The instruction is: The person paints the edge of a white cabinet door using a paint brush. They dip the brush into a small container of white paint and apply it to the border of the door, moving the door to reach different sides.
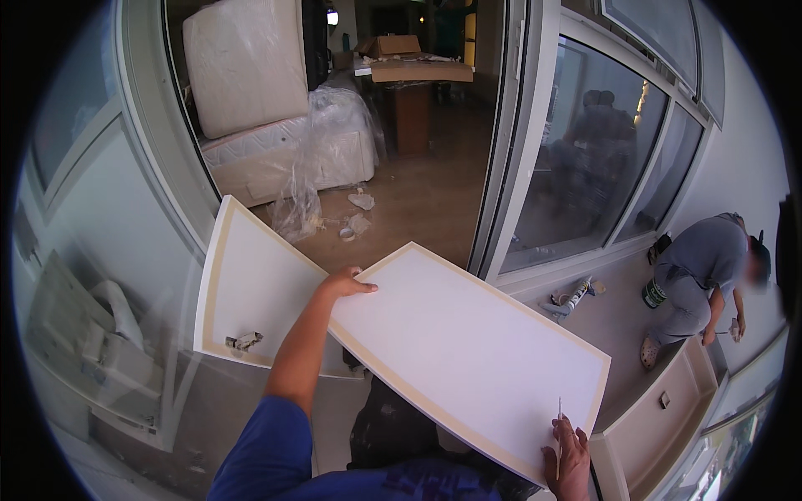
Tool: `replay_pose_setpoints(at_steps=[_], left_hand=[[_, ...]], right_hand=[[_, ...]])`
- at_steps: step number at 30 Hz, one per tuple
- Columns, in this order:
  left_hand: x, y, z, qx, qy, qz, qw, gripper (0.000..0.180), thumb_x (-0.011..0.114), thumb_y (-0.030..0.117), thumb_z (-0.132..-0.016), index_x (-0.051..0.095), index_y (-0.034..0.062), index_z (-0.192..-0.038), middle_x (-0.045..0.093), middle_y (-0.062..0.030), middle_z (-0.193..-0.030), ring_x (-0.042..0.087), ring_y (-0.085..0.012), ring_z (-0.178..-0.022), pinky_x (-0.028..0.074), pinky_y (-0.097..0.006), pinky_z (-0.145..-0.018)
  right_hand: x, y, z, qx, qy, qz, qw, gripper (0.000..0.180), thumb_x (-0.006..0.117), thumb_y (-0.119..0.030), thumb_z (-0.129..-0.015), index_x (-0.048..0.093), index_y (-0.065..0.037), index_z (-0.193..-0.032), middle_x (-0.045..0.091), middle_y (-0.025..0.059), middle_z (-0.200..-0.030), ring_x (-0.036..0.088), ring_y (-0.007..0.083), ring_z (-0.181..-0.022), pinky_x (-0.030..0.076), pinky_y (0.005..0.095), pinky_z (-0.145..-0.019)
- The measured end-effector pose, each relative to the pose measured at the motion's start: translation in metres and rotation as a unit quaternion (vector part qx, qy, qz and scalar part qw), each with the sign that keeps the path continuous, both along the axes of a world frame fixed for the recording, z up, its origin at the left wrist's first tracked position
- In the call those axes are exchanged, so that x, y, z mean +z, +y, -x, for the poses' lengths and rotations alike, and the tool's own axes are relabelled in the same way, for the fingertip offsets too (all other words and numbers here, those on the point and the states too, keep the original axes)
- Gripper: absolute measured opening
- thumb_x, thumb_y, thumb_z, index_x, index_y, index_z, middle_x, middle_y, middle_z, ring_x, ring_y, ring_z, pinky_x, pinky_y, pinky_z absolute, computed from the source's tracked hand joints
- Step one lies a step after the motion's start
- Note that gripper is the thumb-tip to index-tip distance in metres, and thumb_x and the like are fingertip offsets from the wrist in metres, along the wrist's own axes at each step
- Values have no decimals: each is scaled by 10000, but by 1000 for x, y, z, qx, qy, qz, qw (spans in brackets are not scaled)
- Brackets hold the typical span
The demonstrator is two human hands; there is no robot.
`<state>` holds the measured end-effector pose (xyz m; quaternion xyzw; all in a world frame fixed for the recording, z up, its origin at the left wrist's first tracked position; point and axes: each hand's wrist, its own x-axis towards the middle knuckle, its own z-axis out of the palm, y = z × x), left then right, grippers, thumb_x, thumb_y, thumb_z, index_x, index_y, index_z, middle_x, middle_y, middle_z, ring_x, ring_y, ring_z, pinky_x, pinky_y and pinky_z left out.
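Observation:
Across my lap lies a white rectangular panel [468, 334] with a tan strip along its edges. My left hand [342, 284] is closed on its upper left edge, the thumb over the white face. Low on the right side, my right hand [570, 455] pinches a thin, pointed, pencil-like tool [560, 407], tip upward, over the panel; its exact kind is not clear. A second white panel [259, 280] with a tan border sits to the left, partly behind my left arm. On it is a small crumpled, dark-stained piece [244, 341].
At right a person [702, 267] bends over a beige tray-like panel [660, 417]. Nearby are a dark green bucket [654, 292] and a sealant tube [576, 296]. Beyond the door frame [501, 167] stand a plastic-wrapped mattress [334, 146], a table with cardboard [422, 73], and a tape roll [347, 234].

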<state>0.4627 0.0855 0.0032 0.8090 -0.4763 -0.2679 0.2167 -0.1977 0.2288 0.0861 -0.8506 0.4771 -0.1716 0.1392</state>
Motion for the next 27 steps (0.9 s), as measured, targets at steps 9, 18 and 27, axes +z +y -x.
replay_pose_setpoints(at_steps=[9, 18, 27], left_hand=[[30, 58, 52, 56, 47, 60, 996, 984, 950, 447, -729, 531, -13, -1491, 710, -226, -1299, 710, -320, -1158, 549, -396, -999], [19, 110, 90, 113, 107, 128, 979, 912, 914, 266, -825, 434, -11, -1549, 760, -209, -1145, 746, -252, -1031, 575, -358, -910], [8, 128, 106, 134, 133, 199, 962, 871, 872, 150, -881, 376, 23, -1586, 770, -190, -1083, 734, -217, -962, 564, -341, -854]], right_hand=[[-9, -2, -3, -83, -34, -26, 996, 621, 715, 10, -868, 532, -17, -1461, 594, 225, -1485, 668, 338, -1261, 422, 516, -1166], [-20, -76, -11, -65, -166, 90, 980, 708, 706, 53, -893, 458, -47, -1548, 592, 199, -1496, 699, 368, -1195, 607, 452, -988], [1, -193, -120, 5, -350, 160, 923, 590, 686, -22, -970, 463, -97, -1510, 619, 184, -1469, 770, 300, -1077, 622, 387, -894]])
